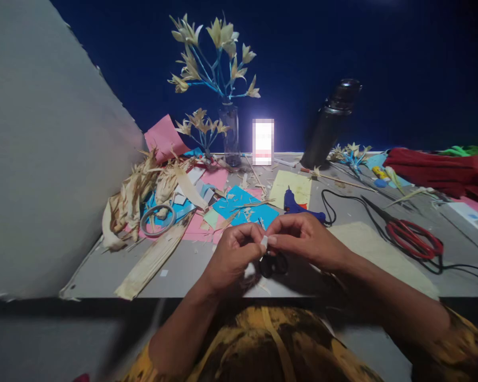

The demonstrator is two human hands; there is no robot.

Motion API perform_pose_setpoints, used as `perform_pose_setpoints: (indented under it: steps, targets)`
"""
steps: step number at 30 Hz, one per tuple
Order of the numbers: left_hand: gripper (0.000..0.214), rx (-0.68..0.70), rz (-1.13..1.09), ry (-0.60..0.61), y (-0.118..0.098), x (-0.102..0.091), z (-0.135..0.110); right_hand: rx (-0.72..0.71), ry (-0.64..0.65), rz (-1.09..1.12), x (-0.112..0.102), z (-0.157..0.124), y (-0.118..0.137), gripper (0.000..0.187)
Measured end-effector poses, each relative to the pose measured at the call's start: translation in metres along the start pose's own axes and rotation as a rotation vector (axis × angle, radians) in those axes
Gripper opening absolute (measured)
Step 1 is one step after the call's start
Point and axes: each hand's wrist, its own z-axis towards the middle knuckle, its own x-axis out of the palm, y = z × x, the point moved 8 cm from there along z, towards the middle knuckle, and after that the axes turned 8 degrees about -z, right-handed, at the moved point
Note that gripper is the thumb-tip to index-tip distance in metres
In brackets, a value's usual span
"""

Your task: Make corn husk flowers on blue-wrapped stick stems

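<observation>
Near the table's front edge, my left hand [236, 250] and my right hand [308, 241] meet with fingertips pinched together. Between them is a small white piece [264, 241], perhaps paper or tape; its full shape is hidden by the fingers. Just below the fingertips lie small scissors with black handles [279, 263], partly covered by my hands. A blue glue gun [298, 207] rests behind my right hand. Blue paper [239, 204] strewn with husk scraps lies beyond my left hand.
Dried husks [127, 199], a tape roll [158, 220] and pink paper [165, 138] crowd the left. Husk flowers [223, 37] stand in a clear bottle [231, 138] at the back. A dark flask [330, 124], red-handled scissors [414, 239], a black cord [346, 193] and red cloth [434, 172] occupy the right.
</observation>
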Motion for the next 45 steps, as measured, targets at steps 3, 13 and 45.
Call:
perform_pose_setpoints:
  steps: [3,13,45]
  targets:
    - [0.015,-0.062,0.044,0.102,-0.001,0.007,-0.001,0.018,0.084,0.029,0.003,0.001,-0.004,0.03]
    - [0.014,-0.253,-0.102,0.142,0.012,0.01,-0.003,0.015,0.179,0.095,0.013,0.0,-0.009,0.03]
    - [0.009,-0.38,0.013,0.282,0.017,0.006,-0.008,0.065,0.179,-0.023,0.019,-0.007,-0.002,0.01]
